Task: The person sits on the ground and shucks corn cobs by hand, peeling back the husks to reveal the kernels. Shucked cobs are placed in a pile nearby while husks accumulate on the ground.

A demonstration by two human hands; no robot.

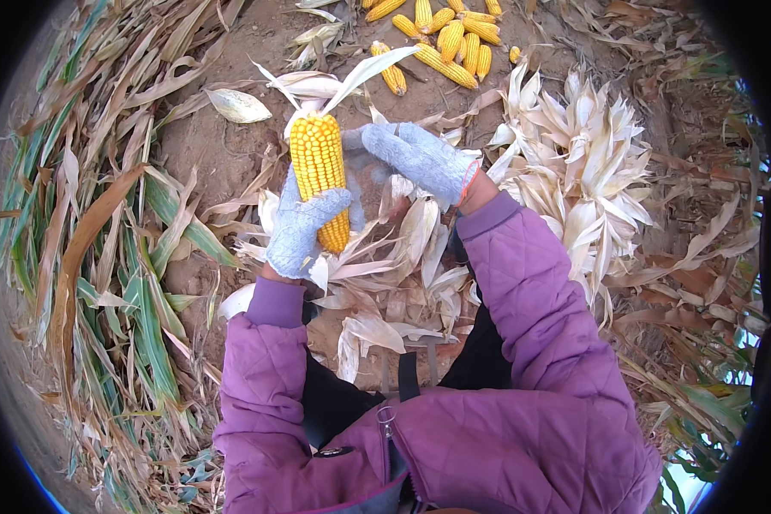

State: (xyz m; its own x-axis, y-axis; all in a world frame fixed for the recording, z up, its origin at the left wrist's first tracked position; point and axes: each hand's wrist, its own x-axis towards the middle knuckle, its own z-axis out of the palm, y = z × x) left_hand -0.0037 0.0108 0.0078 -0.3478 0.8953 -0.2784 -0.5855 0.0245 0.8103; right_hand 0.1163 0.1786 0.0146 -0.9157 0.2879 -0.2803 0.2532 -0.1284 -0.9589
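Observation:
My left hand (pixel 308 221), in a light grey knit glove, grips a yellow ear of corn (pixel 318 164) around its lower part, with the thumb across the kernels. The kernels are bare; pale husk leaves (pixel 376 67) spread from the ear's far end. Just right of the ear is my right hand (pixel 417 154), gloved alike, its fingers bent towards the ear. Part of that hand is blurred, and whether it holds anything cannot be told. Loose dry husks (pixel 417 238) lie on the soil below both hands.
Several husked corn ears (pixel 450 42) lie on the ground ahead. A heap of pale husks (pixel 578 160) is at the right. Cut corn stalks and leaves (pixel 148 308) cover the left side, and more dry leaves (pixel 700 257) lie at the far right. A single husk (pixel 239 106) rests on bare soil.

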